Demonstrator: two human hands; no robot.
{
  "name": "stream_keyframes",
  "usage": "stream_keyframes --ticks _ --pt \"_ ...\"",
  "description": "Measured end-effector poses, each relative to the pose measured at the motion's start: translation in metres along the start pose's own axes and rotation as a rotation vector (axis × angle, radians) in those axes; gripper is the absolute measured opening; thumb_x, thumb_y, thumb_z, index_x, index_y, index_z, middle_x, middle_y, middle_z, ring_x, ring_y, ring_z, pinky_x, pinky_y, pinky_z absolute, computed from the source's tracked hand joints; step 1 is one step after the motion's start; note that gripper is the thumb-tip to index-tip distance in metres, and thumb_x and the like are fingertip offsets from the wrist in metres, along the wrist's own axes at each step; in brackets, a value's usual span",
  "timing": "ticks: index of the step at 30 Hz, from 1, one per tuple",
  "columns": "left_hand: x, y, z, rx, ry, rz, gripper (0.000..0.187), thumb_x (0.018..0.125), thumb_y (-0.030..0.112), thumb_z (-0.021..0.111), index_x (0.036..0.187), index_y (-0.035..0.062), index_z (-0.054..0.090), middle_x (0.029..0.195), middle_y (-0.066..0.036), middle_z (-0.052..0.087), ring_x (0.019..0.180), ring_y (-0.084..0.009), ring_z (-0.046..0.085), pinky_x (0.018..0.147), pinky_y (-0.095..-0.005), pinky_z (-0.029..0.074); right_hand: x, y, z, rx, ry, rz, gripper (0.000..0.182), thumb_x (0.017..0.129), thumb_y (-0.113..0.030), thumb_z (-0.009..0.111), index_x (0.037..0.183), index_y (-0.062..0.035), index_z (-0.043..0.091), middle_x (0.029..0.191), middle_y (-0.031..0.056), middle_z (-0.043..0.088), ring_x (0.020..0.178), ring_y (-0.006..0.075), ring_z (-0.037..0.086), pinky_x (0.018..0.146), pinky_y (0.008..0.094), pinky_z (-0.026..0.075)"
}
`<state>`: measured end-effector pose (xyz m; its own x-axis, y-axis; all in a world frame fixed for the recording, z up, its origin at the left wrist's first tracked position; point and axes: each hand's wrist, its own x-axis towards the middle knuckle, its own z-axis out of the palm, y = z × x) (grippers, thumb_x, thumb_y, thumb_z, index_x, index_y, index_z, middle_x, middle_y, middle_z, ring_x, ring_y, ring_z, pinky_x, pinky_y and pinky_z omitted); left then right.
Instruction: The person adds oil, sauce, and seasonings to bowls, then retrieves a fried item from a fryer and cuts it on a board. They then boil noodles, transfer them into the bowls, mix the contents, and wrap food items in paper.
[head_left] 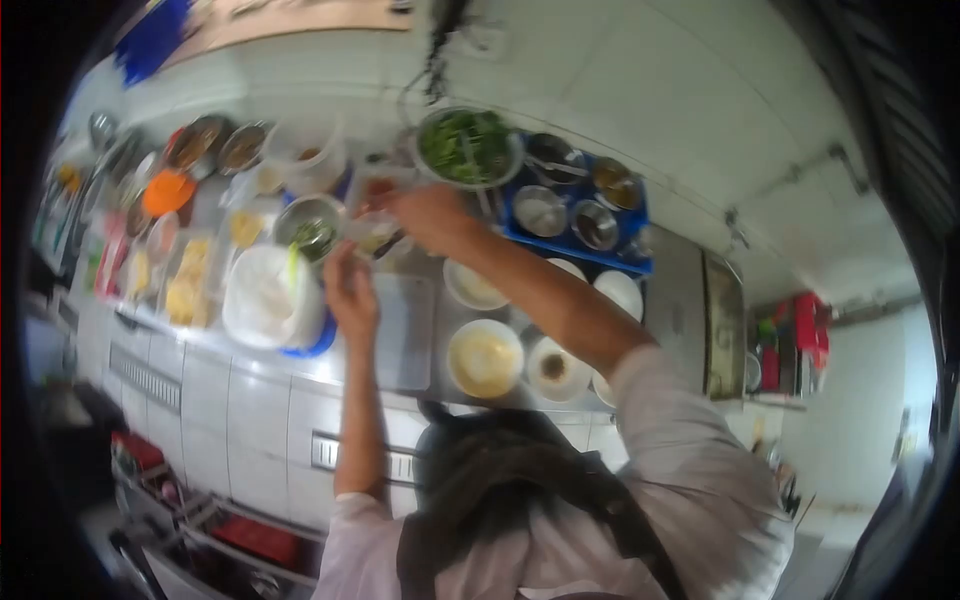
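Observation:
My right hand (425, 212) reaches over a clear container (380, 188) with reddish contents at the back of the counter; its fingers are blurred. Lower and to the left, my left hand (350, 285) is raised beside a metal bowl of chopped greens (308, 228), its fingers partly spread, with nothing visible in them. A white tub (262, 300) with a green handle stands left of that hand. Below the hands lies a pale cutting board (402, 335). A dark utensil (388, 245) rests between the two hands.
A bowl of leafy greens (468, 147) stands at the back, beside a blue tray (580, 250) of metal pots. White bowls, one with yellowish contents (485, 358), stand beneath my right forearm. An orange bowl (169, 193) and trays of food (188, 285) are at the left.

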<state>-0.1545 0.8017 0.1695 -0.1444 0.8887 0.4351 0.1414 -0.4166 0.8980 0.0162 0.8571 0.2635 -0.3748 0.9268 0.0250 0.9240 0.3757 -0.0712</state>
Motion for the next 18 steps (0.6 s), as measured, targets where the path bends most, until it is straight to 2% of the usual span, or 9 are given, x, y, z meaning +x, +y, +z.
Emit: stream_keyframes --ticks 2,5,8,10,12,13,14,16,18 --pt "0.023 0.007 0.000 -0.037 -0.094 -0.060 0.029 0.097 0.008 0.050 0.124 -0.0006 0.054 0.124 -0.013 0.058 0.109 -0.0189 0.057 0.090 -0.0295 0.046 0.046 -0.012 0.029 -0.351 -0.040 -0.097 0.018 0.086 -0.022 0.060 0.096 -0.0155 0.073 0.088 0.0094 0.072 0.080 0.0286 0.070 0.062 0.0419 0.054" --pt "0.039 0.006 -0.002 -0.136 -0.175 -0.213 0.031 0.097 0.008 0.050 0.126 -0.0037 0.052 0.123 -0.015 0.058 0.112 -0.0194 0.057 0.095 -0.0315 0.045 0.058 -0.036 0.036 -0.362 -0.222 0.184 0.021 0.083 -0.022 0.061 0.100 -0.0164 0.072 0.092 0.0062 0.073 0.082 0.0259 0.071 0.063 0.0402 0.055" --pt "0.027 0.003 -0.015 -0.181 -0.203 -0.208 0.030 0.097 0.008 0.051 0.125 -0.0040 0.052 0.120 -0.014 0.060 0.111 -0.0199 0.057 0.096 -0.0316 0.044 0.033 -0.030 0.010 -0.294 -0.229 -0.033 0.023 0.082 -0.020 0.060 0.102 -0.0146 0.071 0.089 0.0094 0.072 0.081 0.0279 0.070 0.062 0.0433 0.054" --pt "0.006 0.006 -0.028 -0.038 -0.130 -0.263 0.028 0.097 0.008 0.052 0.122 -0.0046 0.054 0.117 -0.013 0.062 0.109 -0.0204 0.058 0.096 -0.0316 0.044 -0.026 0.005 -0.030 0.181 0.123 -0.176 0.021 0.084 -0.020 0.058 0.097 -0.0104 0.070 0.084 0.0128 0.070 0.080 0.0313 0.069 0.064 0.0455 0.053" --pt "-0.026 -0.003 -0.033 -0.109 -0.039 -0.288 0.024 0.097 0.009 0.054 0.117 -0.0044 0.056 0.110 -0.011 0.063 0.104 -0.0187 0.059 0.092 -0.0302 0.046 -0.068 0.080 -0.054 0.420 0.011 -0.137 0.023 0.088 -0.025 0.056 0.096 -0.0064 0.067 0.088 0.0145 0.068 0.080 0.0328 0.067 0.070 0.0434 0.052" --pt "-0.041 0.000 -0.034 -0.103 -0.037 -0.283 0.024 0.097 0.009 0.054 0.117 -0.0044 0.056 0.110 -0.011 0.063 0.104 -0.0187 0.059 0.092 -0.0302 0.046 -0.089 0.125 -0.064 0.490 -0.145 0.138 0.025 0.089 -0.027 0.057 0.099 -0.0068 0.067 0.090 0.0150 0.068 0.081 0.0313 0.067 0.072 0.0436 0.052" --pt "-0.058 0.007 -0.032 -0.097 -0.085 -0.291 0.021 0.096 0.008 0.054 0.114 -0.0040 0.056 0.106 -0.010 0.063 0.100 -0.0176 0.060 0.090 -0.0295 0.047 -0.116 0.173 -0.072 0.369 -0.068 0.200 0.026 0.089 -0.028 0.056 0.096 -0.0065 0.069 0.092 0.0160 0.069 0.084 0.0316 0.067 0.075 0.0438 0.052" --pt "-0.090 0.028 -0.014 -0.119 -0.150 -0.333 0.018 0.096 0.006 0.054 0.110 -0.0033 0.057 0.100 -0.008 0.063 0.093 -0.0160 0.060 0.086 -0.0286 0.048 -0.156 0.278 -0.041 -0.064 0.138 0.746 0.020 0.082 -0.019 0.060 0.093 -0.0061 0.070 0.094 0.0168 0.070 0.092 0.0353 0.067 0.078 0.0442 0.054" --pt "-0.120 0.050 0.008 -0.180 -0.197 -0.403 0.017 0.095 0.004 0.055 0.110 -0.0024 0.058 0.098 -0.008 0.064 0.090 -0.0163 0.062 0.086 -0.0291 0.048 -0.203 0.376 -0.006 -0.052 -0.001 0.893 0.024 0.082 -0.017 0.060 0.101 -0.0059 0.068 0.100 0.0210 0.068 0.092 0.0364 0.068 0.077 0.0453 0.055"
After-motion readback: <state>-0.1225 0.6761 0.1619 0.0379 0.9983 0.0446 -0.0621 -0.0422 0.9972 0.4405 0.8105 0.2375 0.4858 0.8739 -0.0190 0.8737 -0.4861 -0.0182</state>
